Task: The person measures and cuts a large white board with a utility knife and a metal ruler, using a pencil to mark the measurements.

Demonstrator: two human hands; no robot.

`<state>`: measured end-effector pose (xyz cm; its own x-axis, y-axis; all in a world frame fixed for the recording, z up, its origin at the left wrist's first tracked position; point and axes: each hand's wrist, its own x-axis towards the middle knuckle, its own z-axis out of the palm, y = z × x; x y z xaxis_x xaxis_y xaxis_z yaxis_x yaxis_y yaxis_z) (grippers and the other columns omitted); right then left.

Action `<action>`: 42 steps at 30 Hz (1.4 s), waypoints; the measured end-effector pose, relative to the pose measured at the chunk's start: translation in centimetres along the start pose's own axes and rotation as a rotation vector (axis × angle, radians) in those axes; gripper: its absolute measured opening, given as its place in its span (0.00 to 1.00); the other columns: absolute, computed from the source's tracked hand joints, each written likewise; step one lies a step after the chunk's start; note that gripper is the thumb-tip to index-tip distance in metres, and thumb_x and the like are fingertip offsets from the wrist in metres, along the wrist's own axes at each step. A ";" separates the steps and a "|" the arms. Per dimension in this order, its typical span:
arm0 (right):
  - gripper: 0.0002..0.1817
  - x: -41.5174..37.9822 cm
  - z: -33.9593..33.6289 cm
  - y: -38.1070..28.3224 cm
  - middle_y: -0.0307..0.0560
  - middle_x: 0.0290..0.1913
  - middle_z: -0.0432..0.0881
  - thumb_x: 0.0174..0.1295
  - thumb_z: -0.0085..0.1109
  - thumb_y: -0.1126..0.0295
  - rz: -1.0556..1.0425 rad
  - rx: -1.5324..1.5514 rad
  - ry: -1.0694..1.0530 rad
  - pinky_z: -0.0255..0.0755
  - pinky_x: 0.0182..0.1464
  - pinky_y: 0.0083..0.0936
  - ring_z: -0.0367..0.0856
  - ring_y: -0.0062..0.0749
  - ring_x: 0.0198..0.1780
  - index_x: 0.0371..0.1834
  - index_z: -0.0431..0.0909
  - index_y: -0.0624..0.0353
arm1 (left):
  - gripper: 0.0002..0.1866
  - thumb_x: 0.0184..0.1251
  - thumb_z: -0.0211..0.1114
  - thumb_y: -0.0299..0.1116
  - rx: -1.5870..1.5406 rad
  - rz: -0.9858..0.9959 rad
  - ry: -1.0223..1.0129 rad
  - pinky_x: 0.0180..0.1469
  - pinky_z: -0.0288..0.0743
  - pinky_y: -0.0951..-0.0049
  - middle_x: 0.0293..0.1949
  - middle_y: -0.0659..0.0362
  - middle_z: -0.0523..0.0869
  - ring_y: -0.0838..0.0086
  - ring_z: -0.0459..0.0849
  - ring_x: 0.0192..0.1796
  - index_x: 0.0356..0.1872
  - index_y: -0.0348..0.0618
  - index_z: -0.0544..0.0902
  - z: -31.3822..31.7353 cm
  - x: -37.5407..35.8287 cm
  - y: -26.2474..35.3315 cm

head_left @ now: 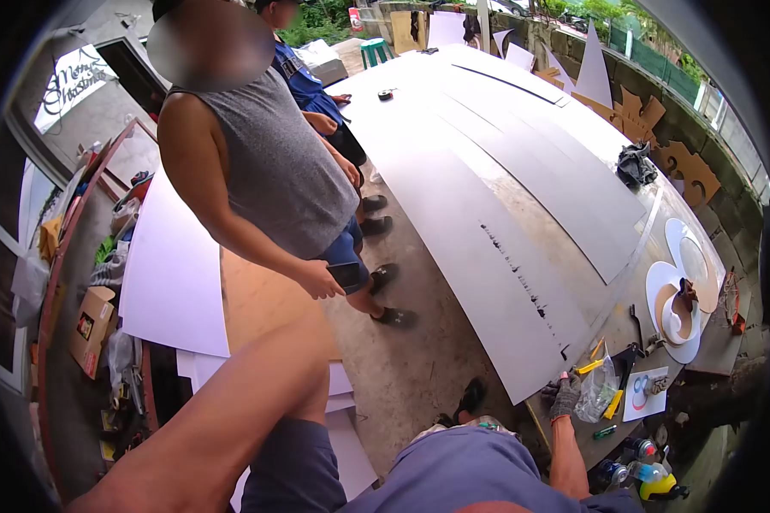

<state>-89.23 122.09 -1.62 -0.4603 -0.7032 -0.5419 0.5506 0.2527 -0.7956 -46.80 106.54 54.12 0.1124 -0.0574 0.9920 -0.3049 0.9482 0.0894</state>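
My right hand (563,395), in a dark grey glove, is at the near edge of the worktable, beside the lower corner of a long grey sheet (522,342). Its fingers are bent together, with a small pinkish tip at them; what they hold is too small to make out. Just right of the hand are a clear plastic bag (597,392) and a yellow-handled tool (590,368). Dark marks (515,272) run in a line along the sheet. My left arm (239,406) is bent at the lower left, and its hand is outside the frame.
A person in a grey sleeveless top (265,162) holds a phone (345,274) left of the table; another stands behind. White ring-shaped cutouts (666,299), a printed paper (644,395) and spray cans (640,448) are at right. A tape measure (386,95) lies farther back.
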 end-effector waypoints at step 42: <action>0.11 0.2 0.6 -1.3 0.50 0.25 0.80 0.69 0.58 0.64 -0.013 -0.230 0.010 0.76 0.13 0.29 0.81 0.36 0.16 0.47 0.68 0.54 | 0.49 0.60 0.69 0.59 0.574 0.490 0.179 0.67 0.66 0.56 0.73 0.54 0.60 0.55 0.65 0.71 0.76 0.53 0.52 -6.7 -2.1 19.3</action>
<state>-89.66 121.18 -0.54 -0.4736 -0.7014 -0.5327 0.3716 0.3892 -0.8429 -46.56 127.07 53.20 -0.0257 0.4249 0.9049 -0.7961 0.5387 -0.2756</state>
